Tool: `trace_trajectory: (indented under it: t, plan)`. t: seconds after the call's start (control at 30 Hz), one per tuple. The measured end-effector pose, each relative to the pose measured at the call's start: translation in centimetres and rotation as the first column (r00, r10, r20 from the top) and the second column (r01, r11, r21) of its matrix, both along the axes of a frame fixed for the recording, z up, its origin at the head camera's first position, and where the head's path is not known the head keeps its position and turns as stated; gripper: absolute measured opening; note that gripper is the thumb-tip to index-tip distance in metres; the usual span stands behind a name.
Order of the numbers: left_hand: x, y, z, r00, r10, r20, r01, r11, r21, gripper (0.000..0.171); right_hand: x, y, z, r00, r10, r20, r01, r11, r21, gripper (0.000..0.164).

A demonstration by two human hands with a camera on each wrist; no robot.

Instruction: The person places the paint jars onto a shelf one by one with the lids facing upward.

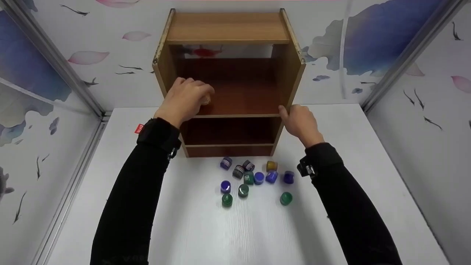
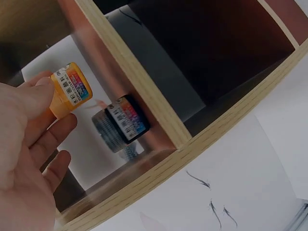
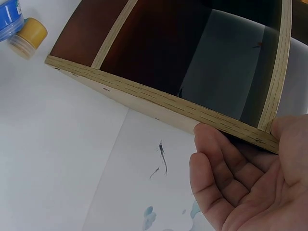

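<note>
A small wooden shelf unit (image 1: 228,27) stands against the back wall. My left hand (image 1: 187,97) is at the left side of its middle compartment, pinching a yellow-orange paint jar (image 2: 72,90) between thumb and fingers. The jar's printed label faces the left wrist camera. Close by on the shelf sits a dark paint jar (image 2: 126,121), near the side panel. With the thumb on the front edge and the fingers along the outer side, my right hand (image 1: 300,123) holds the unit's right side panel (image 3: 144,91).
Several paint jars lie or stand on the white table (image 1: 198,228) before the unit, among them a yellow jar (image 1: 272,166), a blue jar (image 1: 289,177) and a green jar (image 1: 286,198). Patterned walls (image 1: 125,84) enclose the table at the back and sides.
</note>
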State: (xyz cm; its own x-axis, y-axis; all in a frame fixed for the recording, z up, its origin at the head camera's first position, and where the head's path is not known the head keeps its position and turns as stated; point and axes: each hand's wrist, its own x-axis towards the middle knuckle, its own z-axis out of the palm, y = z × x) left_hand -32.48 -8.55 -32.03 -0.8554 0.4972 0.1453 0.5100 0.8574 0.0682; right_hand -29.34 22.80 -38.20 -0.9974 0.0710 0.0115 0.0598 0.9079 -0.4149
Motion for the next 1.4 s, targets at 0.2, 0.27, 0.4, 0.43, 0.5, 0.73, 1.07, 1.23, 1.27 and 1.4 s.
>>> trace_trajectory:
  t: [0.2,0.27,0.4,0.43,0.5,0.73,1.07,1.23,1.27,1.4]
  plan:
    - [-0.4,0.0,-0.8,1.0,0.015,-0.001,-0.015,1.0,-0.01,0.026,0.1,-0.3,-0.1,1.0,-0.007,0.01,0.007,1.0,-0.014,0.05]
    - [-0.4,0.0,-1.0,1.0,0.022,-0.001,-0.022,1.0,-0.02,0.027,0.1,-0.3,-0.1,1.0,-0.004,0.011,0.004,1.0,-0.017,0.05]
    - [-0.5,-0.1,-1.3,0.999,0.033,-0.015,-0.033,0.998,-0.044,0.025,0.1,-0.3,-0.1,1.0,0.004,-0.005,-0.004,1.0,-0.017,0.05]
    - [-0.5,-0.1,-1.4,0.999,0.035,-0.018,-0.035,0.998,-0.05,0.025,0.1,-0.4,-0.1,1.0,0.005,-0.008,-0.005,1.0,-0.018,0.05]
    - [-0.6,-0.1,-1.5,0.999,0.036,-0.026,-0.038,0.998,-0.054,0.024,0.1,-0.4,-0.1,1.0,0.006,-0.009,-0.006,1.0,-0.017,0.05]
    - [-0.7,-0.1,-1.8,0.999,0.04,-0.035,-0.041,0.998,-0.04,0.024,0.1,-0.3,0.0,1.0,0.006,-0.013,-0.006,1.0,0.0,0.051]
    - [-0.7,0.3,-1.9,0.997,0.053,-0.056,-0.055,0.998,-0.037,0.025,0.0,-0.2,0.0,1.0,0.013,-0.028,-0.013,1.0,-0.008,0.052]
    - [-0.7,0.4,-1.9,0.997,0.056,-0.044,-0.058,0.998,-0.037,0.03,0.0,-0.2,-0.1,1.0,0.011,-0.027,-0.012,1.0,-0.009,0.052]
    - [-0.7,0.4,-1.8,0.998,0.054,-0.044,-0.055,0.998,-0.031,0.032,0.0,-0.1,-0.1,1.0,0.012,-0.025,-0.012,1.0,-0.01,0.052]
    - [-0.5,0.3,-1.3,0.996,0.021,-0.092,-0.019,1.0,0.022,0.037,0.0,0.1,-0.1,1.0,0.01,-0.026,-0.01,1.0,-0.004,0.052]
